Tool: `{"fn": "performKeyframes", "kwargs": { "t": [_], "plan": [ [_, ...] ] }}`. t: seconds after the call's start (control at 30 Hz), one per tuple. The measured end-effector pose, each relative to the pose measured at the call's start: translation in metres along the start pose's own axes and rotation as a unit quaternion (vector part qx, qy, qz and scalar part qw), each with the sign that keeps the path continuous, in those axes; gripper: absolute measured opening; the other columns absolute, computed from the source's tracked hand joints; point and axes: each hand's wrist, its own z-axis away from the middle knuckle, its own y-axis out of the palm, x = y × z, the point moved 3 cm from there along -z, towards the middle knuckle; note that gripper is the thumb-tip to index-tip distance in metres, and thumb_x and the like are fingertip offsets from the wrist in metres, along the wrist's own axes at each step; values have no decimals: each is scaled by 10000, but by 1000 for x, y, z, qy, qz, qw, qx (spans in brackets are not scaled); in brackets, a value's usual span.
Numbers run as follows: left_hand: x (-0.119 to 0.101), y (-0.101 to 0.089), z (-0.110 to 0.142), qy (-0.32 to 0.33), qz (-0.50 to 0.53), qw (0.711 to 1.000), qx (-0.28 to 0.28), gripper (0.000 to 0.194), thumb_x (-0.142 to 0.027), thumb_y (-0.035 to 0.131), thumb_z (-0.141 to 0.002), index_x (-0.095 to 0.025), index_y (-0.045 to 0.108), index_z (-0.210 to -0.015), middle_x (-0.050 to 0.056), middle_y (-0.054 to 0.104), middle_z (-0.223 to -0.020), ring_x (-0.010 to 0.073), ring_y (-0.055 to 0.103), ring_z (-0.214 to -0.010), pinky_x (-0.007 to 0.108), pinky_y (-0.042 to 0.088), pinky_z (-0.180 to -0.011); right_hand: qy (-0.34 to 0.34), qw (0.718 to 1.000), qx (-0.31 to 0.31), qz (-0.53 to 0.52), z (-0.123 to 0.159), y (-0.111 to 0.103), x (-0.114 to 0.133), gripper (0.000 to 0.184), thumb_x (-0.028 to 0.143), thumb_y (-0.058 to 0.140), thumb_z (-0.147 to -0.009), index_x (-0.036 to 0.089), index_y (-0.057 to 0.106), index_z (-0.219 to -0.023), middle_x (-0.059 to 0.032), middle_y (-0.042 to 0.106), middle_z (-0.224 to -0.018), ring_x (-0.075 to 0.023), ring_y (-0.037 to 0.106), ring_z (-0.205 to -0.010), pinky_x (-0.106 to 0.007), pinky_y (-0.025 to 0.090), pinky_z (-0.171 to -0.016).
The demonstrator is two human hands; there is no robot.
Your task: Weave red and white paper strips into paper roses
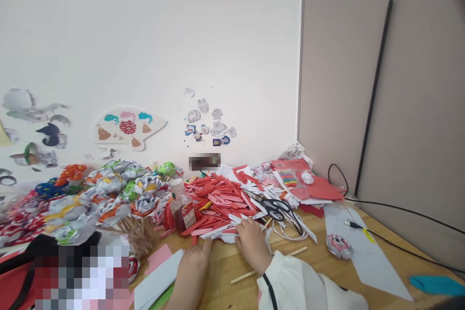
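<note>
My left hand [192, 269] rests on the wooden table [319, 256] near a white sheet of paper [158, 278], its fingers curled; what it holds, if anything, is hidden. My right hand [250, 242], in a white sleeve, reaches into the edge of a heap of red paper strips [214, 201], fingers bent down on white and red pieces. Black scissors [276, 209] lie just right of that hand, beside a string of beads [290, 232]. A thin wooden stick [269, 264] lies under the right wrist.
A small bottle with red liquid [180, 206] stands left of the strips. Several folded paper flowers [109, 193] crowd the left. Red packets [301, 179] lie at the back right. A black cable [399, 247] and a white sheet [363, 256] cross the right side. Stickers cover the wall.
</note>
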Motion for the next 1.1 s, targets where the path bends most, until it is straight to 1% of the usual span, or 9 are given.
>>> {"fn": "performKeyframes", "kwargs": {
  "t": [0.13,0.2,0.27,0.4,0.53,0.6,0.73,0.9,1.1],
  "plan": [
    [15,-18,8,-24,79,992,-92,428,-54,352,-751,-143,556,-1117,131,717,-883,253,661,-807,312,474,-677,5,1000,-4,-7,1,-1,0,118,193,565,-804,172,648,-885,-81,624,-943,-249,510,-951,-335,365,-802],
    [34,-27,14,-60,118,981,-142,354,-146,332,-801,-187,593,-1036,98,730,-819,261,670,-758,325,487,-653,4,1000,-4,-13,2,-1,0,118,189,560,-804,176,651,-878,-81,626,-937,-248,513,-946,-336,362,-803],
    [55,-34,22,-55,144,971,-180,341,-195,337,-805,-210,621,-994,103,732,-946,266,669,-876,351,495,-767,3,1000,-3,-17,3,-2,0,119,188,559,-801,176,654,-871,-81,626,-937,-251,510,-948,-340,359,-807],
    [86,-29,45,-53,126,980,-143,314,-241,392,-794,-230,668,-942,102,703,-1079,279,635,-1007,371,467,-895,1,1000,1,-20,3,-2,1,128,190,553,-799,170,657,-870,-89,623,-939,-256,502,-958,-344,348,-822],
    [86,-11,62,-56,95,993,-33,247,-311,477,-790,-254,688,-905,81,710,-1063,286,629,-1020,369,462,-920,-3,1000,2,-21,4,-2,2,127,192,545,-799,174,655,-860,-84,625,-930,-254,506,-944,-347,346,-819],
    [83,-7,63,-60,76,995,-9,256,-365,562,-741,-240,681,-931,99,677,-1129,305,584,-1087,391,433,-954,-4,1000,3,-21,4,-1,2,123,197,543,-800,178,653,-854,-81,625,-929,-253,508,-939,-348,346,-815],
    [80,-12,54,-71,72,995,-22,416,-366,623,-697,-159,618,-1058,167,610,-1205,323,532,-1134,424,402,-966,-5,1000,4,-20,5,-1,1,126,201,536,-805,183,650,-854,-82,623,-933,-255,505,-942,-349,342,-819],
    [74,-11,50,-53,118,991,23,434,-313,613,-723,-186,570,-1135,124,641,-1152,282,565,-1080,382,439,-915,-4,1000,5,-25,5,-1,1,131,196,529,-805,184,652,-849,-82,622,-929,-252,510,-930,-343,346,-808],
    [77,-5,59,-8,73,996,-43,474,-445,575,-760,-188,570,-1158,134,641,-1144,296,570,-1072,409,444,-916,-6,999,2,-36,5,-3,2,128,182,535,-799,177,650,-854,-80,621,-925,-247,508,-930,-341,343,-814]
  ]
}}
